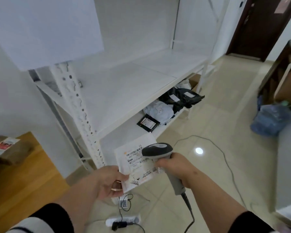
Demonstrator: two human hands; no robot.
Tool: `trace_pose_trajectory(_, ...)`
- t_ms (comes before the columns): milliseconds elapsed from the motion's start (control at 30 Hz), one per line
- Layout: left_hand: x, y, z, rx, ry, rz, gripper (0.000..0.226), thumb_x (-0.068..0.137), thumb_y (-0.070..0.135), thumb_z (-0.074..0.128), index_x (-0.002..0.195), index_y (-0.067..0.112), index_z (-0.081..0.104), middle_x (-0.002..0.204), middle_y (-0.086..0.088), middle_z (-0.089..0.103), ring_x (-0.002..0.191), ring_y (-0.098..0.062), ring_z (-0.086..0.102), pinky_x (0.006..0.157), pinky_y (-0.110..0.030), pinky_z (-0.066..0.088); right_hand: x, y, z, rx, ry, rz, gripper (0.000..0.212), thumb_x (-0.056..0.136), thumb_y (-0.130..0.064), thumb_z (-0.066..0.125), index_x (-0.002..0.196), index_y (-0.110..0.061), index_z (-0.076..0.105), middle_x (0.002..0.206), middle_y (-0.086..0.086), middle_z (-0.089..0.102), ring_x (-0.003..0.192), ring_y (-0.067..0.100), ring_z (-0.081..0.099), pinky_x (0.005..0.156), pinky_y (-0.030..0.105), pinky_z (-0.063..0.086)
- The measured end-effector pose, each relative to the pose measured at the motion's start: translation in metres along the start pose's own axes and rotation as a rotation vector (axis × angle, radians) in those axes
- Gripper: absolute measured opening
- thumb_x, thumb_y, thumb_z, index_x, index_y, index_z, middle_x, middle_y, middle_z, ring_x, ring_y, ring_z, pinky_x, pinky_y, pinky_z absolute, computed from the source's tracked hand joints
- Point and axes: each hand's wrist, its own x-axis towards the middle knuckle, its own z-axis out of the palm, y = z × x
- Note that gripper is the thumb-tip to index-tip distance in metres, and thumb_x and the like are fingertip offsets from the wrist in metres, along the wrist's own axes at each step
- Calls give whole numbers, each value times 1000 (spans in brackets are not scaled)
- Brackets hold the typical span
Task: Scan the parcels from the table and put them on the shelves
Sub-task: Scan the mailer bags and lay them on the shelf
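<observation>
White parcel (136, 163) pinched in my left hand (110, 182); my right hand (175, 167) grips the scanner (158, 151) just above its label.

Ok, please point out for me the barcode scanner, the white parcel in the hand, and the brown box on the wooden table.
barcode scanner (156, 149), head view, on its dark grey head.
white parcel (136, 158), head view, on its printed label.
brown box (8, 148), head view, on its top face near the red-and-white label.
</observation>
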Motion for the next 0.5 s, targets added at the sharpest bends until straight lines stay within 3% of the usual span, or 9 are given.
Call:
trace_pose_trajectory(67,23,17,34,-19,18,-8,33,87,-2,68,120,4,62,101,-13,76,86,-27,69,67,-36,55,23,8,-36,-21,2,20,21,83,-23,68,101,-11,71,88,4,66,75,17,58,67,28,46)
trace_pose_trajectory(167,52,39,73,-82,53,-5,29,89,-1,67,116,5,62,98,-13,77,86,-26,68,67,-35,52,56,16,-78,-39,-4,41,19,83,-22,66,96,-9,69,80,3,61,70,18,54,62,26,44)
trace_pose_trajectory(367,116,79,107,-165,139,-22,21,93,-1,62,110,9,59,98,-13,74,69,-19,64,46,-23,46,125,19,-121,30,-28,54,24,87,-23,67,107,-10,68,98,3,71,67,13,64,54,19,48)
trace_pose_trajectory(500,170,105,114,-276,167,-37,18,95,-4,56,105,11,57,97,-12,69,75,-21,63,53,-30,47,182,17,-132,64,-4,86,13,87,-22,66,97,-13,66,82,-1,69,71,12,66,60,22,48)
